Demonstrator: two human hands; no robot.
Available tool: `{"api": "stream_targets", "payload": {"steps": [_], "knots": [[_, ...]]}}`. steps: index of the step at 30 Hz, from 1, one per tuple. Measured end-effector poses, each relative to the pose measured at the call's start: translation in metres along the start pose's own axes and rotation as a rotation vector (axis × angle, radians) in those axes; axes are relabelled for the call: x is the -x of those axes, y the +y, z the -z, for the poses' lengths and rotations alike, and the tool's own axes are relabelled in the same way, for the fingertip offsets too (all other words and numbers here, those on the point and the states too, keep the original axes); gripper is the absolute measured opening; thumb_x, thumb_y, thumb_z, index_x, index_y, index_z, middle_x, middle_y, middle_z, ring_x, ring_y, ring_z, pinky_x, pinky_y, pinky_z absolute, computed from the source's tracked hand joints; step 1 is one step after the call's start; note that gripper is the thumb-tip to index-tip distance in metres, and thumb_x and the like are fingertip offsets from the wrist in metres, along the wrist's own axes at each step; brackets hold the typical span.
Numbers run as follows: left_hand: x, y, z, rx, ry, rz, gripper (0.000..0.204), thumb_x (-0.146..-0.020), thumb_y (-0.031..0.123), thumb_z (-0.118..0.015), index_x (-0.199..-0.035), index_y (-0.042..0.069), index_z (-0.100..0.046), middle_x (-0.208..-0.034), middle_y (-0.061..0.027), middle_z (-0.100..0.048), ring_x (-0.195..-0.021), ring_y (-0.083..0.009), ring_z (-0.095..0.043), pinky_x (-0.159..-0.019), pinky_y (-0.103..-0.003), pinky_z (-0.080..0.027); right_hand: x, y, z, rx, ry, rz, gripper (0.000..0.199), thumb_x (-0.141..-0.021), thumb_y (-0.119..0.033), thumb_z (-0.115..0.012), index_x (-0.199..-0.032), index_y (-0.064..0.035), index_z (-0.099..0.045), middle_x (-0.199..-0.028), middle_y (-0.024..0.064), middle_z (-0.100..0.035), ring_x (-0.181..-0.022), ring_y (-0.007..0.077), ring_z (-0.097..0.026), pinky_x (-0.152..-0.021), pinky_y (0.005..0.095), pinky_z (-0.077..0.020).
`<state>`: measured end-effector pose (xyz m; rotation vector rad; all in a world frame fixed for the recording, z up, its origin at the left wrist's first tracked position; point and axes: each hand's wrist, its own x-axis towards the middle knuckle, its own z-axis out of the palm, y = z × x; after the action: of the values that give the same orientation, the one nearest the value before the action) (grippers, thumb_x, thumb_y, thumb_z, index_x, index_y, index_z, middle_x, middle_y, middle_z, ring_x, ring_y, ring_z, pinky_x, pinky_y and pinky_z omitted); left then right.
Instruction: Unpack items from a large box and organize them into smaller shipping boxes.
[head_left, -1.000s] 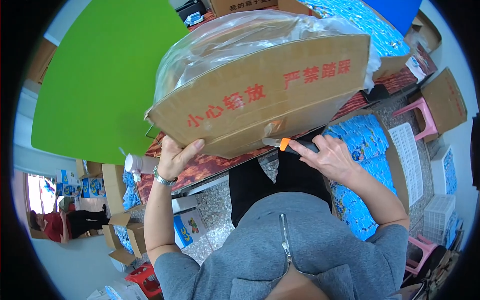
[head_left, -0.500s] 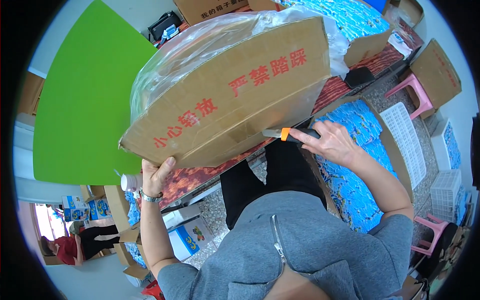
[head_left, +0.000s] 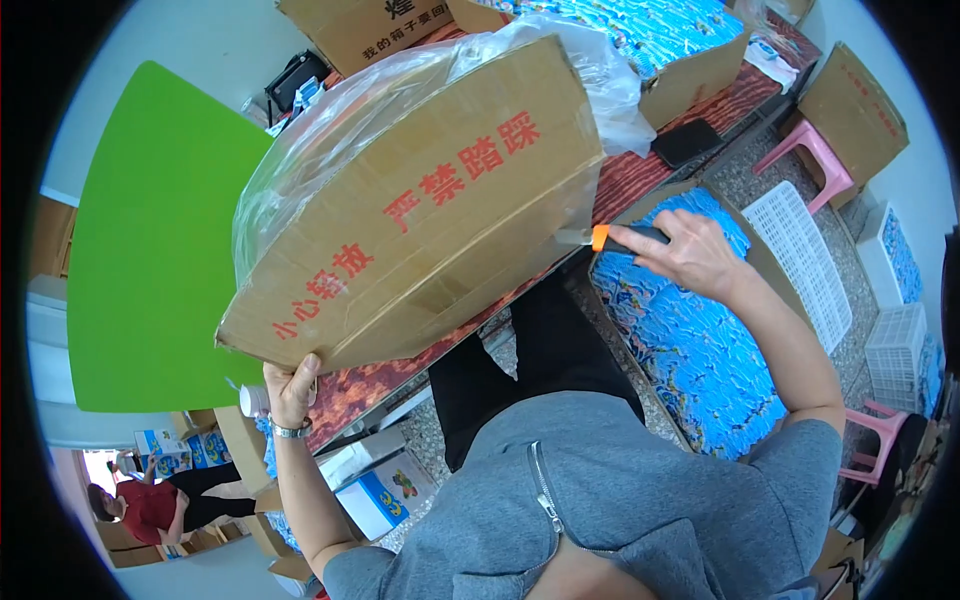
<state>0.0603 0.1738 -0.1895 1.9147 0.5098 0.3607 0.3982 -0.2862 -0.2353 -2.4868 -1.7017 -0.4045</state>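
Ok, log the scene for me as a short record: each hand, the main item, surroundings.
Left hand: gripping the cardboard carton at its lower left corner
Right hand: holding an orange-and-black knife
Blade: pointing at the carton's lower right; contact unclear
Carton: tilted, red print on its face, clear plastic along the upper edge
Nearby: open box of blue packets, black flat object
Beyond: green board, person in red top

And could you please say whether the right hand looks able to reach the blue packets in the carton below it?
Probably yes: the open carton leaves the blue packets exposed, though the right hand holds a utility knife.
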Motion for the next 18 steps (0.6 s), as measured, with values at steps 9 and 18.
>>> {"api": "stream_targets", "payload": {"steps": [9, 18], "knots": [[-0.001, 0.0, -0.001, -0.039, 0.026, -0.056, 0.051, -0.084, 0.022, -0.075, -0.122, -0.003, -0.053, -0.114, -0.0105, -0.063, -0.103, -0.0186, -0.058, -0.092, -0.034, -0.045, 0.017, 0.048, -0.01, 0.038, 0.03, -0.015, 0.055, -0.086, -0.035, -0.065, -0.139, -0.0361, -0.05, -0.079, 0.005, -0.047, -0.069, 0.0229, -0.057, -0.052, 0.0376, -0.0497], [-0.006, 0.028, -0.024, -0.041, 0.005, -0.106, 0.037, -0.085, 0.018, -0.073, -0.113, -0.003, -0.06, -0.105, -0.0095, -0.065, -0.096, -0.0175, -0.061, -0.084, -0.032, -0.049, 0.023, 0.062, -0.023, -0.084, -0.003, -0.066, 0.053, -0.087, -0.027, -0.064, -0.138, -0.0304, -0.052, -0.077, 0.0086, -0.051, -0.071, 0.0272, -0.059, -0.06, 0.0401, -0.05]]}}
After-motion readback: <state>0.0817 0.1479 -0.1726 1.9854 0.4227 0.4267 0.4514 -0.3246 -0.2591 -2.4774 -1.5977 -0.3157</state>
